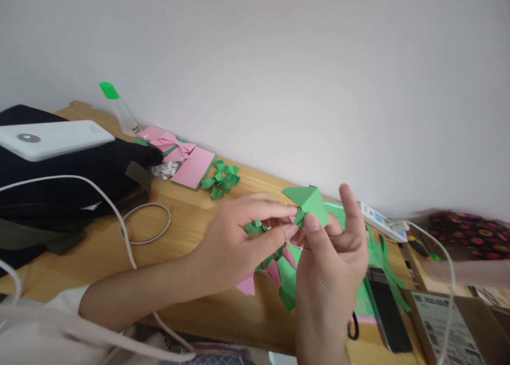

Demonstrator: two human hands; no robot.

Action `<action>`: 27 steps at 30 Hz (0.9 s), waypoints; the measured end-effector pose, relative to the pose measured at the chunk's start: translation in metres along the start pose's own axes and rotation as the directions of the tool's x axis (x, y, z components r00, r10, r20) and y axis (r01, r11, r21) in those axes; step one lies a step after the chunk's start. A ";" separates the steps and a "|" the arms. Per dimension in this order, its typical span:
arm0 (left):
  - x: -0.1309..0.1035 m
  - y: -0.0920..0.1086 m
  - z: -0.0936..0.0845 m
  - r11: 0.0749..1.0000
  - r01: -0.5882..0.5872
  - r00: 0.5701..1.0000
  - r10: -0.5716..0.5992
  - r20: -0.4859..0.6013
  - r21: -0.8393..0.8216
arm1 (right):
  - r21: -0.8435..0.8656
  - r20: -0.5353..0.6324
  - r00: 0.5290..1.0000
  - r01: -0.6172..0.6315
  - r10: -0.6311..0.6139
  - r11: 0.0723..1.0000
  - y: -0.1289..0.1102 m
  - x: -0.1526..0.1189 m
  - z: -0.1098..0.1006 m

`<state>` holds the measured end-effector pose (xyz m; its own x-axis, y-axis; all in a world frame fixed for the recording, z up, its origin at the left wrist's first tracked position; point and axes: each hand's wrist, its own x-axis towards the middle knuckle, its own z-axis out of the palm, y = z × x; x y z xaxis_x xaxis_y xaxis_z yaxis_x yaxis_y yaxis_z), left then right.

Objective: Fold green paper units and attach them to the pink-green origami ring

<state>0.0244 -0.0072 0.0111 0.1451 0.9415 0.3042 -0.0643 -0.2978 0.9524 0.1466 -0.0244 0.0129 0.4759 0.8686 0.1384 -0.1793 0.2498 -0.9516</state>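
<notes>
A folded green paper piece (313, 203) is held up between my two hands above the table. My right hand (332, 259) pinches its lower part between thumb and fingers, with the little finger sticking up. From the left, the thumb and fingertips of my left hand (243, 237) close on its lower left corner. Below and partly hidden by my hands lie pink and green folded papers (287, 280). To the left, a cluster of small green folded pieces (221, 178) rests on the wooden table (179, 221).
A pink paper stack (194, 167) and a clear bottle with a green cap (119, 107) stand near the wall. A white power bank (56, 139) lies on a black bag. At right are a phone (387, 309), a power strip (383, 221), a cardboard box (450, 328) and another person's arm (466, 272).
</notes>
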 end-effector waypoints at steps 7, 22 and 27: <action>-0.003 -0.001 0.006 0.986 0.148 0.989 -0.148 0.006 -0.079 | 0.062 -0.047 0.996 0.079 -0.077 0.995 0.000 -0.002 0.004; -0.001 0.003 0.006 0.999 0.028 1.000 -0.029 -0.006 -0.046 | -0.027 0.003 0.993 0.117 -0.117 0.993 0.001 -0.007 0.003; 0.004 0.002 0.000 0.979 0.093 0.996 -0.090 0.022 -0.181 | 0.007 0.048 0.984 0.171 -0.171 0.985 0.000 0.000 0.002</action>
<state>0.0247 -0.0044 0.0142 0.1720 0.9608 0.2174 -0.2287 -0.1758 0.9575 0.1452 -0.0239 0.0135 0.4573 0.8326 0.3125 -0.1012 0.3978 -0.9119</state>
